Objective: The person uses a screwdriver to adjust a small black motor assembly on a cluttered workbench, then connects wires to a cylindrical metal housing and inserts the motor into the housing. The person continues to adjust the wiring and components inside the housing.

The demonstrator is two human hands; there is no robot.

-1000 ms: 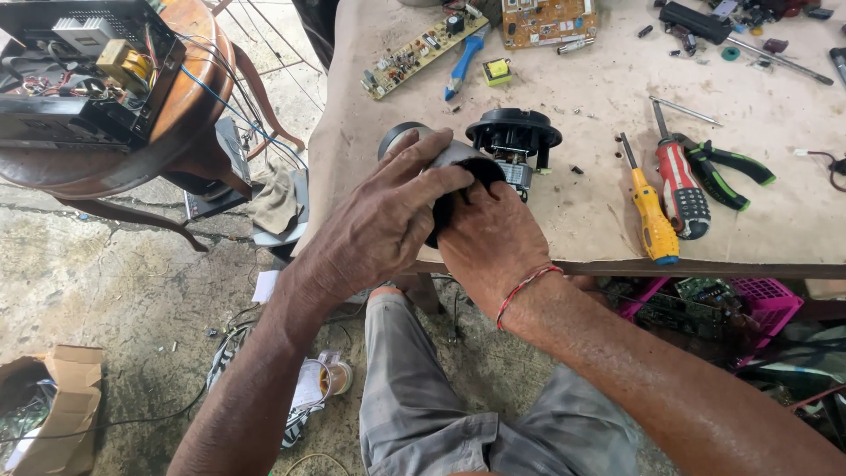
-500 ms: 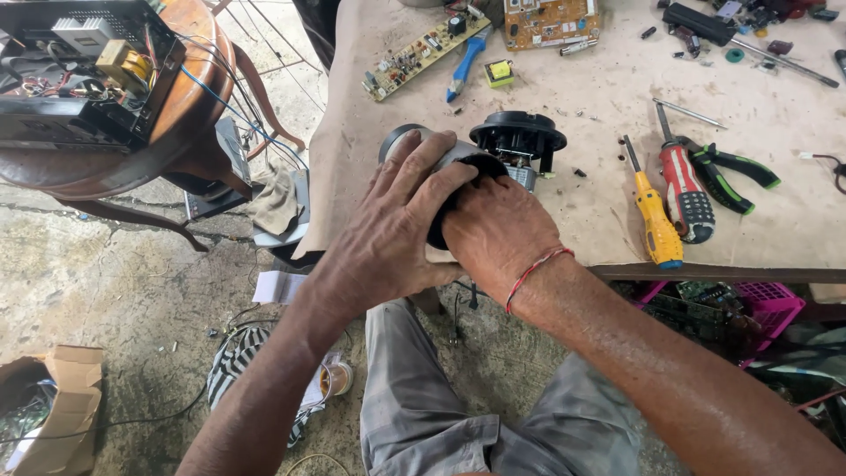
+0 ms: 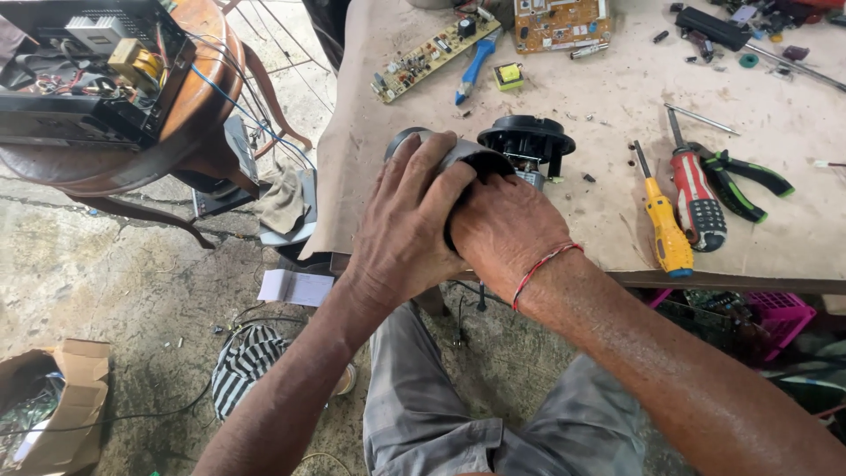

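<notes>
1. The left hand wraps over the top of a dark round housing, fingers closed around its curved side; the right hand clamps the same housing from the near side, fingers curled tight on it.
2. The housing sits at the near edge of the tabletop, touching or just beside a black round motor part behind it; I cannot tell whether the 2 are joined.
3. To do this well, in my judgement: keep both grips even so the housing stays square to the part behind it, turn or press gently rather than force it, and keep the piece over the tabletop so nothing drops to the floor.
4. Counts: 2 hands, both on 1 housing.
5. 2 screwdrivers right of the hands: 1 yellow screwdriver and 1 red screwdriver.
6. 1 pair of green-handled pliers just beside the red one.
7. 2 circuit boards: 1 long circuit board and 1 orange circuit board.
</notes>
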